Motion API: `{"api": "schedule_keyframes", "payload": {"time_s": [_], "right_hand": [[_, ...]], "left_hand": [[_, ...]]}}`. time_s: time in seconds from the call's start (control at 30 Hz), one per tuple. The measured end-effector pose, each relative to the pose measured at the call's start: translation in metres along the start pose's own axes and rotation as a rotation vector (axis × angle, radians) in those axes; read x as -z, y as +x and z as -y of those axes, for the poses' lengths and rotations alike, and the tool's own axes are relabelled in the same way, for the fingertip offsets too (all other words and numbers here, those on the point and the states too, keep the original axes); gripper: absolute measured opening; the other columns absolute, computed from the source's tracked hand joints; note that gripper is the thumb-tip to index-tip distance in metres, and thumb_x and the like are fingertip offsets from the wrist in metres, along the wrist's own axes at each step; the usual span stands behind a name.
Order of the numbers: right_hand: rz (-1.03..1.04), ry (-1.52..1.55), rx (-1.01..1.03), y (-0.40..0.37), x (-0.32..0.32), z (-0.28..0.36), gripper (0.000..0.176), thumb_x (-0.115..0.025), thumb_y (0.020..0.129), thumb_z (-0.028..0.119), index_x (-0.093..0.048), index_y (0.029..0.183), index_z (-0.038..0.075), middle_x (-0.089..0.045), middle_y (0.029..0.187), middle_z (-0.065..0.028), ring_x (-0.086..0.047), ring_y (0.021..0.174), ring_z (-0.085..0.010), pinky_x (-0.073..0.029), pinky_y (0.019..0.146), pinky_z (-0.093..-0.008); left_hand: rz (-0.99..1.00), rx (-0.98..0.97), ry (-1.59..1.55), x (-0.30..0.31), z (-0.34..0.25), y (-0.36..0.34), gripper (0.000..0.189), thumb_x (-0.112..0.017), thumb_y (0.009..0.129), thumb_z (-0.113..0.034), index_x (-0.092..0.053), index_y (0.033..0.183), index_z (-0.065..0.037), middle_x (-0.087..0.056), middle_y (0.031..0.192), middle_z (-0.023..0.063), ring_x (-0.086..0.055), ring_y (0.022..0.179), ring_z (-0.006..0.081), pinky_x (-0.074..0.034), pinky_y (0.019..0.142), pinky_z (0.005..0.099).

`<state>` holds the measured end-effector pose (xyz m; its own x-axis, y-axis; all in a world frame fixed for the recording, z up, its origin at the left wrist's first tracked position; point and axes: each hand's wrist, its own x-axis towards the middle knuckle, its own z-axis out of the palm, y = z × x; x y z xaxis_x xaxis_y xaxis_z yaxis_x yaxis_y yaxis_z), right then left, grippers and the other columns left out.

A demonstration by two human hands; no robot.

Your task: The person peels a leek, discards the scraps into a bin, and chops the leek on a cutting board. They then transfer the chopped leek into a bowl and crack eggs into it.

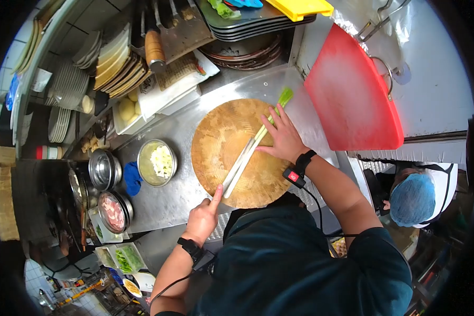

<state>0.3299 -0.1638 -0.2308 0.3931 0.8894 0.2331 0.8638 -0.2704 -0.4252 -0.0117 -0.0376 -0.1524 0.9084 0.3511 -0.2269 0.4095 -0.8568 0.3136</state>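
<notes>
A long green onion [245, 168], white at the lower end and green at the upper tip, lies slantwise across the round wooden chopping block [216, 131]. My right hand [285, 137] is closed over its upper part, fingers bent around the stalk. My left hand [201, 220] is at the block's lower left edge, closed around a knife's hidden handle with the index finger stretched forward. The narrow grey knife [239, 162] is seen from its spine, alongside the stalk. Left of the block, a metal bowl [144, 158] holds chopped pale pieces.
A red cutting board [347, 95] leans at the right. Metal bowls [104, 168], one with raw meat [111, 210], and a blue cloth [132, 179] are at the left. Plates [122, 68] and black trays [253, 29] fill the far side. A person in a blue hair cover [413, 200] is at right.
</notes>
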Motion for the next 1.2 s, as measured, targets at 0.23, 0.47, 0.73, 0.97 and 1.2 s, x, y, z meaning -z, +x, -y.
{"api": "schedule_keyframes", "payload": {"time_s": [0.23,0.47,0.73,0.97,1.2], "right_hand": [[-0.046,-0.030,0.057,0.009,-0.001,-0.013,0.065,-0.073,0.089,0.047,-0.059,0.134,0.002,-0.049,0.148,-0.0224,-0.033,0.148,-0.0397,-0.026,0.122,-0.0538],[-0.032,-0.012,0.198,0.033,-0.003,-0.026,0.037,-0.069,0.094,0.030,-0.066,0.119,0.004,-0.059,0.139,-0.0157,-0.046,0.141,-0.0310,-0.033,0.116,-0.0476],[-0.074,0.053,0.246,0.029,-0.016,-0.042,0.039,-0.062,0.097,0.013,-0.060,0.134,0.000,-0.056,0.145,-0.0167,-0.044,0.144,-0.0309,-0.032,0.120,-0.0462],[-0.063,0.086,0.225,0.027,-0.016,-0.043,0.040,-0.062,0.096,0.012,-0.060,0.135,0.000,-0.056,0.146,-0.0140,-0.044,0.144,-0.0291,-0.032,0.121,-0.0457],[-0.054,0.086,0.223,0.028,-0.016,-0.042,0.039,-0.064,0.096,0.013,-0.062,0.133,0.001,-0.058,0.144,-0.0133,-0.045,0.143,-0.0285,-0.033,0.121,-0.0453]], "left_hand": [[-0.190,0.027,-0.111,0.026,-0.006,-0.019,0.072,-0.062,0.092,0.000,-0.039,0.158,-0.015,-0.067,0.085,0.0188,-0.068,0.073,0.0380,-0.057,0.066,0.0475],[-0.206,0.067,0.030,0.059,-0.005,-0.017,0.075,-0.063,0.088,0.003,-0.043,0.157,-0.017,-0.063,0.079,0.0164,-0.066,0.066,0.0363,-0.055,0.061,0.0464],[-0.056,-0.027,0.133,0.061,-0.043,0.027,0.080,-0.061,0.083,0.003,-0.044,0.157,-0.022,-0.061,0.079,0.0163,-0.068,0.065,0.0345,-0.058,0.061,0.0456],[-0.025,-0.035,0.133,0.059,-0.047,0.046,0.083,-0.060,0.082,0.004,-0.040,0.159,-0.022,-0.062,0.080,0.0175,-0.069,0.067,0.0349,-0.059,0.063,0.0455],[0.066,-0.004,0.194,0.070,-0.054,0.054,0.084,-0.057,0.084,0.003,-0.034,0.162,-0.021,-0.063,0.081,0.0182,-0.070,0.068,0.0352,-0.060,0.064,0.0448]]}}
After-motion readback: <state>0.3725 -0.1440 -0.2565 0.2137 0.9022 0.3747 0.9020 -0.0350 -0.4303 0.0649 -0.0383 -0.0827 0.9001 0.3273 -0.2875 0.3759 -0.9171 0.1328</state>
